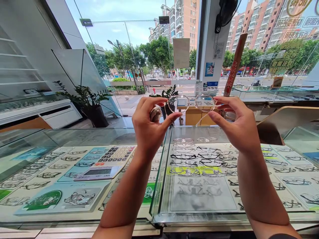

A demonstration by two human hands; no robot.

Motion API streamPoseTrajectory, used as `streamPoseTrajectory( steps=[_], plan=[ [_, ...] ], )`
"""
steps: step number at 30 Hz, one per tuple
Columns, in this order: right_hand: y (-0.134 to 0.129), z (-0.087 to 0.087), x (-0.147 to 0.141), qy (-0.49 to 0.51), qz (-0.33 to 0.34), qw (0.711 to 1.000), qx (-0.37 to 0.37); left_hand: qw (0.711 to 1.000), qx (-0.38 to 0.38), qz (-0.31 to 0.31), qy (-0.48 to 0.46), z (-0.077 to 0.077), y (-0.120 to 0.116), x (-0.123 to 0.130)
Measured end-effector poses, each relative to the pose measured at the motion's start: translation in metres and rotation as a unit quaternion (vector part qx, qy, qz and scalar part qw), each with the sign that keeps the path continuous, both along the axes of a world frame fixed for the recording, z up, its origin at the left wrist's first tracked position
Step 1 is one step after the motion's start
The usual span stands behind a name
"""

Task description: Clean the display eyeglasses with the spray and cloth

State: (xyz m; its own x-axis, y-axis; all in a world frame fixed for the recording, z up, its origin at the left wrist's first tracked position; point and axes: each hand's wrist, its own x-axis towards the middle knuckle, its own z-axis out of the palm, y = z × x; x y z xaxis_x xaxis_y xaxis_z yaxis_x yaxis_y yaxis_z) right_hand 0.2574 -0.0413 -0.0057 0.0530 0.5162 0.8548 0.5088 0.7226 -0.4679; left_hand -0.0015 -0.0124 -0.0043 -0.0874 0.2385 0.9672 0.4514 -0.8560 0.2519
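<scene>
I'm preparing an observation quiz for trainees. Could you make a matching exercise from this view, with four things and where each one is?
Things:
1. Eyeglasses
2. Calculator
3. Crumpled cloth
4. Large potted plant

Places:
A. Within the left hand only
B. Beyond the glass counter, by the door
C. Held up between left hand and right hand
D. Face up, left of the left forearm

Pairs: 1-C, 2-D, 3-A, 4-B

- The single view looks out from the person's head, behind the bare left hand [147,124] and bare right hand [240,124].
- It faces forward and slightly down, across the glass-topped display table [199,217] toward the clear glass shopfront [141,44].
- Both hands are near the camera, the table lies close below, and the shopfront stands well beyond.
</scene>
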Motion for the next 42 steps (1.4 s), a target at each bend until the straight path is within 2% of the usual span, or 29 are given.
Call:
streamPoseTrajectory(
  steps=[4, 8, 12, 17, 24, 33, 42],
  plan=[
    [0.000, 0.000, 0.000, -0.002, -0.001, 1.000, 0.003, 1.000, 0.005, 0.012, 0.002, -0.002, -0.002, 0.003],
    [-0.001, 0.000, -0.005, 0.010, -0.002, 1.000, 0.028, 0.999, -0.031, -0.016, -0.026, -0.002, -0.002, 0.006],
    [-0.003, -0.001, -0.014, 0.015, -0.031, 0.997, 0.066, 0.996, -0.067, -0.039, -0.040, -0.001, 0.004, 0.004],
    [-0.001, -0.004, -0.021, 0.008, -0.071, 0.991, 0.117, 0.995, -0.079, -0.032, -0.046, -0.001, 0.013, 0.001],
    [0.001, -0.005, -0.018, -0.005, -0.078, 0.993, 0.091, 0.997, -0.058, -0.018, -0.041, -0.002, 0.011, 0.003],
    [0.007, -0.007, -0.016, -0.021, -0.075, 0.996, 0.036, 0.999, 0.007, 0.039, -0.018, -0.004, 0.009, 0.004],
    [0.011, -0.008, -0.013, -0.009, -0.066, 0.998, 0.005, 0.998, 0.039, 0.057, 0.006, -0.006, 0.008, 0.009]
  ],
)
